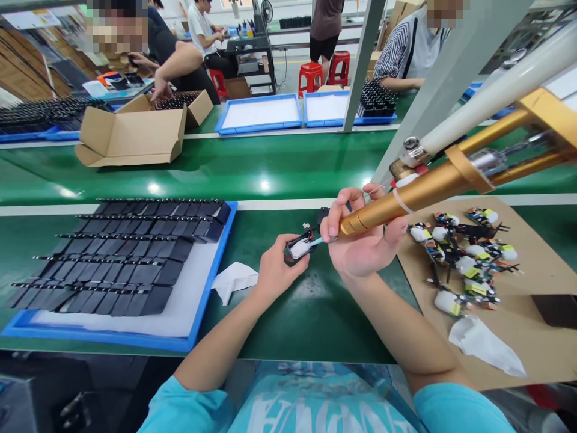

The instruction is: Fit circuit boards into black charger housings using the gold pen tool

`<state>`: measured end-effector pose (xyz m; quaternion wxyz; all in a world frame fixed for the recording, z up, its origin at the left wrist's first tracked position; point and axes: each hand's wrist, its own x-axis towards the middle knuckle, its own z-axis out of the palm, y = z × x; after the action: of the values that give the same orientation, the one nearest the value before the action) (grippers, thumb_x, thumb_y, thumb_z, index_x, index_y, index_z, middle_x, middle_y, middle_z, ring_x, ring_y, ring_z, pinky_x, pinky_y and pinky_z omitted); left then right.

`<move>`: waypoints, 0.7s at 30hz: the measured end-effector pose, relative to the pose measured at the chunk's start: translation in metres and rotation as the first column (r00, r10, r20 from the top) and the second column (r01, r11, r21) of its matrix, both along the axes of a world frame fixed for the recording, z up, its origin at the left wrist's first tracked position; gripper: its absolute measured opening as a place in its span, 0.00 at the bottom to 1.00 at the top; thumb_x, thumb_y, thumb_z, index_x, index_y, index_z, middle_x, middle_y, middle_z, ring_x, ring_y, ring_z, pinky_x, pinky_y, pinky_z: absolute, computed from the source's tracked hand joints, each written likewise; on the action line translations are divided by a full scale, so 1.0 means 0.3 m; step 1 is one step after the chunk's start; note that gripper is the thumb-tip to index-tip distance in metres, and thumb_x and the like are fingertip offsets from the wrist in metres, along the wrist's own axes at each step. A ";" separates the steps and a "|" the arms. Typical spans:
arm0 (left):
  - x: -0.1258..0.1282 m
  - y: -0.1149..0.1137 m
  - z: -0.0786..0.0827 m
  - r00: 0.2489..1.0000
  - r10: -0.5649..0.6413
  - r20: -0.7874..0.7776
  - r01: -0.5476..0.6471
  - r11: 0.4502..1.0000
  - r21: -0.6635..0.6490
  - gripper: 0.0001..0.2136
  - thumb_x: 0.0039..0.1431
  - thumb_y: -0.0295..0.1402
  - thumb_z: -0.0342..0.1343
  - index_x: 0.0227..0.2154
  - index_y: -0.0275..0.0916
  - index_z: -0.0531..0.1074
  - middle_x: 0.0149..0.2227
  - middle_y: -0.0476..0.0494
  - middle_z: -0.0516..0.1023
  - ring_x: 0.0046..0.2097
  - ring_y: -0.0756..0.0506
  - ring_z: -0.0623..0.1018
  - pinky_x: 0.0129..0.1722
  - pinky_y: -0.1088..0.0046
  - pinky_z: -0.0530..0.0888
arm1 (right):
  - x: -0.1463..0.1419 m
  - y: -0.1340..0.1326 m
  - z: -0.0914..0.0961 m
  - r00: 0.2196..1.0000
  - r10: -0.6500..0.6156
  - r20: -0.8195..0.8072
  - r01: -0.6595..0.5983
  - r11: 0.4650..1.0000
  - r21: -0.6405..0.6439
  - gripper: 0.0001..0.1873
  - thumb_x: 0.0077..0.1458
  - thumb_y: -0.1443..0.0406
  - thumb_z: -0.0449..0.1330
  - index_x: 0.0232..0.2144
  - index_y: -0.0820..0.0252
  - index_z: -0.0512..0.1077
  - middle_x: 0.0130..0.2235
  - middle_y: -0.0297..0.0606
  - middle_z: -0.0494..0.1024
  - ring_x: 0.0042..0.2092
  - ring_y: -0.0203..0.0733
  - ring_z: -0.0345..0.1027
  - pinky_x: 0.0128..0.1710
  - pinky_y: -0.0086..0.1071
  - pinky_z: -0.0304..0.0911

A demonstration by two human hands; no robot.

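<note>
My left hand [274, 272] is closed around a small black case with a white part inside [301, 245], held above the green table. My right hand [360, 240] grips the gold barrel of a hanging tool [406, 201], whose tip touches the small case. The tool's gold and white arm runs up to the upper right. A pile of small circuit parts with white and yellow pieces [464, 255] lies on a cardboard sheet [536, 270] just right of my right hand.
A blue tray [211, 276] with rows of several black covers sits at left. A white cloth [234, 279] lies beside it, another [487, 346] on the cardboard. Across the belt are an open carton [130, 135], blue trays [259, 114] and seated people.
</note>
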<state>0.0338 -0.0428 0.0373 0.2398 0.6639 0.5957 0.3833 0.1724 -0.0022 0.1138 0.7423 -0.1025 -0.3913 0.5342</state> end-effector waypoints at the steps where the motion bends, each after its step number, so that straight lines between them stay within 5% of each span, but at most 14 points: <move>1: 0.006 -0.002 -0.002 1.000 -0.011 -0.001 0.012 1.000 0.013 0.18 0.52 0.35 0.60 0.46 0.42 0.68 0.41 0.48 0.78 0.36 0.49 0.78 0.35 0.74 0.76 | -0.001 -0.003 0.001 1.000 0.005 0.001 -0.005 1.000 -0.006 0.21 0.54 0.44 0.52 0.42 0.50 0.64 0.36 0.32 0.68 0.22 0.29 0.61 0.16 0.26 0.58; 13: 0.046 -0.031 -0.012 0.999 -0.043 0.034 0.033 0.969 0.245 0.18 0.54 0.39 0.62 0.47 0.41 0.69 0.41 0.46 0.79 0.39 0.47 0.79 0.36 0.73 0.77 | -0.019 -0.042 0.012 0.997 0.061 0.047 -0.062 0.998 0.013 0.22 0.53 0.42 0.53 0.34 0.52 0.59 0.35 0.30 0.66 0.20 0.28 0.60 0.14 0.27 0.60; 21: 0.029 -0.016 -0.002 0.999 -0.024 0.027 0.019 0.988 0.156 0.17 0.53 0.39 0.62 0.44 0.41 0.69 0.39 0.47 0.79 0.36 0.48 0.78 0.36 0.73 0.75 | -0.016 -0.026 0.003 0.998 0.021 0.061 -0.022 1.000 0.018 0.23 0.53 0.42 0.50 0.42 0.47 0.61 0.36 0.31 0.67 0.21 0.29 0.59 0.14 0.27 0.58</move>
<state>0.0425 -0.0475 0.0368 0.2000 0.6813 0.5532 0.4357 0.1676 -0.0100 0.1148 0.7251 -0.1076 -0.4196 0.5353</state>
